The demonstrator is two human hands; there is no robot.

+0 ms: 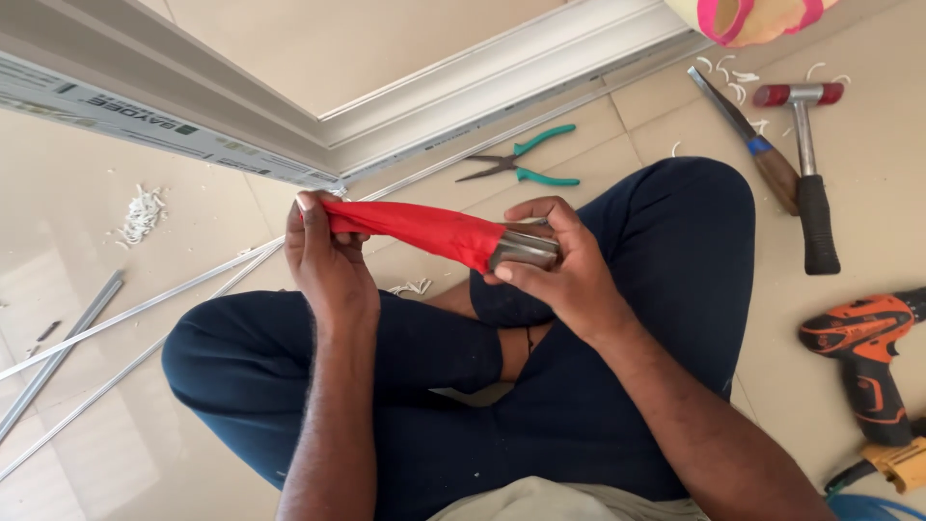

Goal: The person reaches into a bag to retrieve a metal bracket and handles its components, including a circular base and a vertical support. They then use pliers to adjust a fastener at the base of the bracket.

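**Red cloth pulled over a metal piece, above crossed legs on a tiled floor**

The beige tiled floor fills the view, with a long white window frame profile running across its top. The person sits cross-legged on it in dark blue trousers. Thin grey metal strips lie to the left, near a small heap of white shavings.

To the right lie an orange cordless drill, a hammer with a red-and-silver head and black grip, and just beside it a chisel with a wooden handle. Green-handled pliers rest near the frame.

Above the knees, a red cloth stretches between both hands. The left hand has its fingers closed around the cloth's thin end. The right hand has fingers wrapped around the thicker end, where a short silvery metal piece shows out of the cloth under the thumb.
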